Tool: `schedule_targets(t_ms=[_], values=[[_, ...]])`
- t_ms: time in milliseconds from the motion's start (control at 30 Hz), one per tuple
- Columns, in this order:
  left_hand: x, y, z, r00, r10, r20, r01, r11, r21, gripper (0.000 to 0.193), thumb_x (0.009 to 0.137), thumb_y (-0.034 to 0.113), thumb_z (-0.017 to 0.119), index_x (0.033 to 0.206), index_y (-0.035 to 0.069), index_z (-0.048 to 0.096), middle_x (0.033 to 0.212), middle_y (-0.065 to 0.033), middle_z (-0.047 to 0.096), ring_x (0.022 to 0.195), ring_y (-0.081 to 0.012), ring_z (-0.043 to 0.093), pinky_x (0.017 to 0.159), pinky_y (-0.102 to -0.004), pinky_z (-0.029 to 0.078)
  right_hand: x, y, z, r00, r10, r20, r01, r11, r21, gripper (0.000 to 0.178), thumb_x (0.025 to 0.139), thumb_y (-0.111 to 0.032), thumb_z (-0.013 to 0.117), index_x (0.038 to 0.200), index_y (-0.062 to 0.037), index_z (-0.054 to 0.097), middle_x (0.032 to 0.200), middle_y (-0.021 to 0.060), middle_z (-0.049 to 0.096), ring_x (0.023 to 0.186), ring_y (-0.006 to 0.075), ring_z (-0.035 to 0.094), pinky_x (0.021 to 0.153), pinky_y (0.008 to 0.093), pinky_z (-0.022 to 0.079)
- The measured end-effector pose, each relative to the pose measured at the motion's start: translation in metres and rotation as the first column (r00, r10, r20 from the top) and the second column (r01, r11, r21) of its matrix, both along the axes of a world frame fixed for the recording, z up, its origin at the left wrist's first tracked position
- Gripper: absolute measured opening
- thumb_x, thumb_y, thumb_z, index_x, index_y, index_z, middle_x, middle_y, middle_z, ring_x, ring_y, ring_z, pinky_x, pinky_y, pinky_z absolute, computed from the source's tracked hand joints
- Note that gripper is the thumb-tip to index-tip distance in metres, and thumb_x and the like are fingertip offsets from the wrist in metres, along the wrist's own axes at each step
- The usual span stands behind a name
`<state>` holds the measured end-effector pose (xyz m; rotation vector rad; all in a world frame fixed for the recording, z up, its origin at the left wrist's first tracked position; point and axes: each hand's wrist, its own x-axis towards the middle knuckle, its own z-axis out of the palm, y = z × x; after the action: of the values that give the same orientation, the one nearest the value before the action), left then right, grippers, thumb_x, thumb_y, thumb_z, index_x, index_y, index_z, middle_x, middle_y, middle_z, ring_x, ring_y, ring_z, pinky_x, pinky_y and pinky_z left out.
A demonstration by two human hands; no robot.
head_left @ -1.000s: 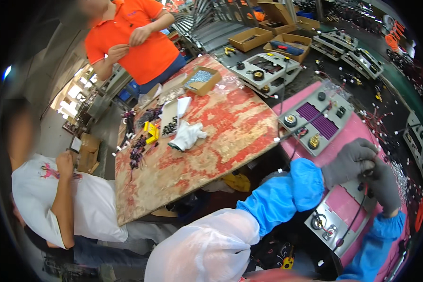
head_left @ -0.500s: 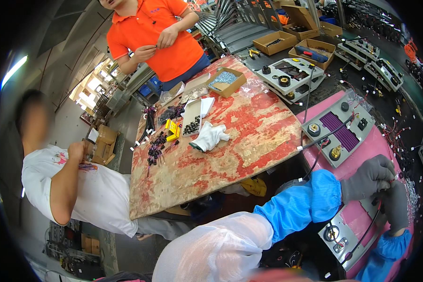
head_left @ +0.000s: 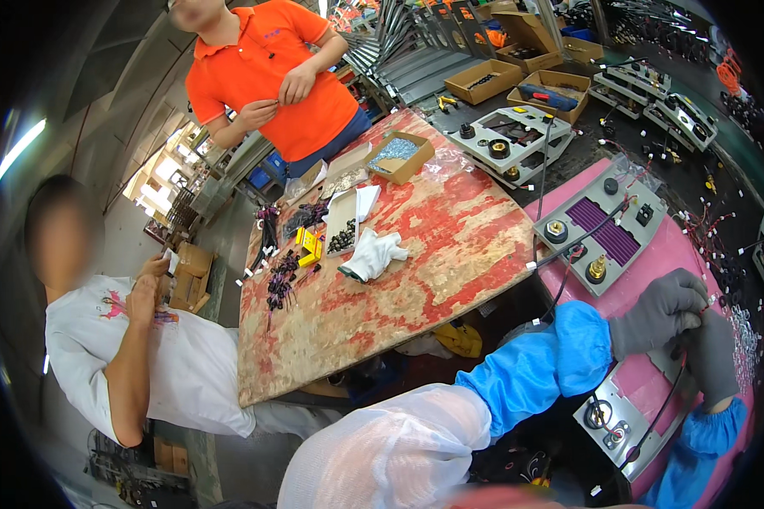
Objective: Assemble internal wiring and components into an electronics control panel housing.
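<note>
My left hand (head_left: pixel 660 316), in a grey glove and blue sleeve, is closed with its fingertips pinched together. Against them presses my right hand (head_left: pixel 711 360), gloved the same way and also closed. What they pinch is too small to make out; a speck of red shows between the fingers. Below them lies a grey metal panel (head_left: pixel 592 414) with a round black fitting, partly hidden by my hands. From it a black cable (head_left: pixel 658 417) runs up toward my right hand. Just beyond sits a second panel (head_left: pixel 624 270) with purple fins, a brass fitting and black knobs.
Pink sheeting (head_left: pixel 560 284) lies under the panels. To the left stands a worn red table (head_left: pixel 433 288) with a white glove (head_left: pixel 373 256), a yellow box (head_left: pixel 309 246) and a carton of small parts (head_left: pixel 416 161). Two people stand beside it. Loose wires (head_left: pixel 713 225) lie at the right.
The view has shifted slightly. My hands stay pinched together near the same spot. The person in white has raised a small white item in the hands.
</note>
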<state>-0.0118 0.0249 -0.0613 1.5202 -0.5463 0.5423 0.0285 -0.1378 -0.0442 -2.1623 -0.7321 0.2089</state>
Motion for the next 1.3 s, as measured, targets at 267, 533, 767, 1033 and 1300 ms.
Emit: schedule_targets(t_ms=[267, 533, 767, 1033, 1300], values=[[-0.002, 0.007, 0.001, 0.997, -0.027, -0.078, 0.028, 0.999, 0.018, 0.017, 0.075, 0.004, 0.069, 0.091, 0.000, 0.063, 0.101, -0.0102, 0.057, 0.094, -0.0220, 0.058, 0.079, -0.0326, 0.049, 0.001, 0.004, -0.004, 0.990, 0.063, 0.125, -0.061, 0.998, -0.022, 0.022, 0.074, 0.007, 0.053, 0.095, 0.0059, 0.059, 0.064, 0.0142, 0.063, 0.052, 0.0221, 0.063, 0.045, 0.0312, 0.049], [-0.003, 0.013, 0.000, 0.996, -0.069, -0.047, 0.067, 0.996, -0.056, 0.016, 0.076, 0.005, 0.068, 0.092, 0.001, 0.065, 0.099, -0.0089, 0.057, 0.093, -0.0199, 0.058, 0.080, -0.0322, 0.049, -0.002, 0.007, 0.022, 0.969, 0.096, -0.228, -0.099, 0.995, -0.003, 0.033, 0.073, 0.008, 0.054, 0.104, 0.0014, 0.059, 0.065, 0.0072, 0.061, 0.048, 0.0132, 0.058, 0.040, 0.0261, 0.043], [-0.004, 0.005, 0.004, 0.982, -0.114, -0.149, 0.091, 0.985, -0.148, 0.018, 0.074, 0.001, 0.068, 0.092, 0.001, 0.066, 0.101, -0.0088, 0.057, 0.092, -0.0200, 0.058, 0.079, -0.0315, 0.049, -0.002, -0.001, 0.019, 0.987, 0.146, -0.074, -0.143, 0.989, 0.040, 0.036, 0.070, 0.008, 0.057, 0.106, 0.0008, 0.059, 0.069, 0.0077, 0.062, 0.051, 0.0124, 0.059, 0.042, 0.0246, 0.043], [-0.004, 0.005, 0.004, 0.993, -0.086, -0.078, 0.073, 0.986, -0.150, 0.020, 0.067, -0.003, 0.070, 0.087, 0.000, 0.068, 0.091, -0.0103, 0.061, 0.086, -0.0226, 0.061, 0.074, -0.0326, 0.051, 0.000, 0.002, 0.006, 1.000, -0.019, -0.020, 0.018, 0.997, -0.081, 0.033, 0.075, 0.006, 0.053, 0.107, 0.0024, 0.057, 0.073, 0.0132, 0.064, 0.064, 0.0241, 0.065, 0.052, 0.0316, 0.047], [0.008, 0.002, -0.001, 0.989, 0.015, -0.150, -0.037, 0.989, -0.146, 0.021, 0.061, 0.003, 0.075, 0.082, 0.003, 0.071, 0.088, -0.0100, 0.062, 0.081, -0.0211, 0.062, 0.070, -0.0326, 0.051, 0.011, -0.016, 0.019, 0.992, -0.004, -0.124, -0.032, 0.957, -0.289, 0.040, 0.087, -0.009, 0.058, 0.125, 0.0004, 0.051, 0.080, 0.0074, 0.062, 0.066, 0.0122, 0.056, 0.060, 0.0267, 0.045]])
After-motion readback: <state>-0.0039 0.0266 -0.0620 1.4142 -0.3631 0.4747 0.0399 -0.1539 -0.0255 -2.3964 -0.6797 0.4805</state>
